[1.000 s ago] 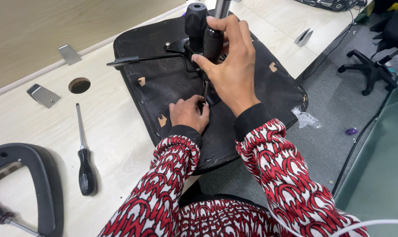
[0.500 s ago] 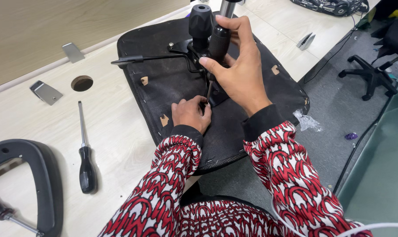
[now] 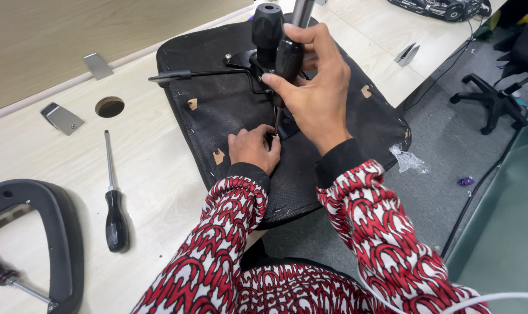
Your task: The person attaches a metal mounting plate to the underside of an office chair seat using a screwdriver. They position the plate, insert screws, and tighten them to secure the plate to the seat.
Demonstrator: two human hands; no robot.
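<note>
A black office chair seat [image 3: 229, 104] lies upside down on the pale wooden table, its metal mechanism and gas cylinder [image 3: 301, 11] pointing up. My right hand [image 3: 313, 93] grips the black handle of a screwdriver [image 3: 287, 58] held upright over the seat's underside. My left hand [image 3: 253, 148] rests on the seat with its fingers pinched at the screwdriver's tip; what it pinches is hidden. A black lever [image 3: 176, 75] sticks out left from the mechanism.
A second black-handled screwdriver [image 3: 114, 197] lies on the table left of the seat. A black chair armrest [image 3: 48, 232] and a red-handled tool [image 3: 8, 276] sit at bottom left. Metal brackets [image 3: 61, 117], a cable hole [image 3: 109, 106] and a chair base [image 3: 496, 99] are around.
The view has shifted slightly; my right hand with the screwdriver has turned a little. My left hand stays at the tip.
</note>
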